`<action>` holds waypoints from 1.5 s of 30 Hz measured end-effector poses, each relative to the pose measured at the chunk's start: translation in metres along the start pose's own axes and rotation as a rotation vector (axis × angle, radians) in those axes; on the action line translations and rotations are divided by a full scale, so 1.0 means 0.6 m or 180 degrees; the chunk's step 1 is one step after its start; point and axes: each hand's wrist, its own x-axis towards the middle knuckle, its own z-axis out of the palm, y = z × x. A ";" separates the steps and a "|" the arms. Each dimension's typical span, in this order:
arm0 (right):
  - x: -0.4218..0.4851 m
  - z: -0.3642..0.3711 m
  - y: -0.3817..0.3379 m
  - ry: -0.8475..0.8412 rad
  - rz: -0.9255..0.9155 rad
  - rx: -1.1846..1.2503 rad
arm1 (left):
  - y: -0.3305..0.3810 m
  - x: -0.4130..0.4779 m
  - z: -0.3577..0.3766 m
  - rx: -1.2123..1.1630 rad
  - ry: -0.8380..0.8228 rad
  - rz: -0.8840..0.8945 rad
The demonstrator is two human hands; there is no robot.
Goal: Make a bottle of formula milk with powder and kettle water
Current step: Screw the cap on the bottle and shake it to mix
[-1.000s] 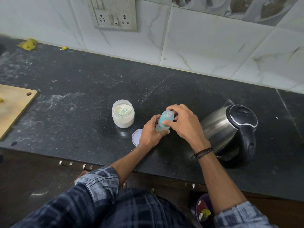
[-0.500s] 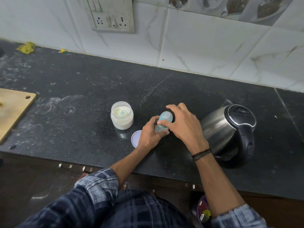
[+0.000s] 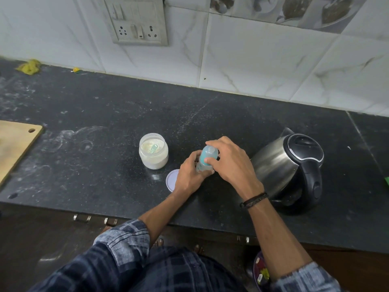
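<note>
I am seeing the black counter (image 3: 105,114) carrying everything. The steel kettle (image 3: 280,165) is sitting on the right. The open powder jar (image 3: 153,159) is standing on the left, with a scoop (image 3: 154,148) lying inside. Between them, my right hand (image 3: 231,163) is curling over the top of the baby bottle (image 3: 207,157) while my left hand (image 3: 189,175) is gripping its body. A round lid (image 3: 171,182) is lying just beside the left hand.

Black counter (image 3: 105,114), powder jar (image 3: 153,153) (open), lid (image 3: 171,182), kettle (image 3: 290,167)
</note>
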 end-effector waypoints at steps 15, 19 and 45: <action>0.010 -0.002 -0.008 -0.0092 0.0195 -0.0103 | -0.003 0.001 0.001 0.0064 -0.0023 -0.0010; 0.010 -0.005 -0.008 -0.0140 0.0189 -0.0256 | -0.003 0.002 0.001 0.0061 -0.0011 0.0012; 0.006 -0.003 -0.010 -0.0128 0.0055 -0.0137 | -0.002 -0.002 0.002 0.0002 0.0024 0.0034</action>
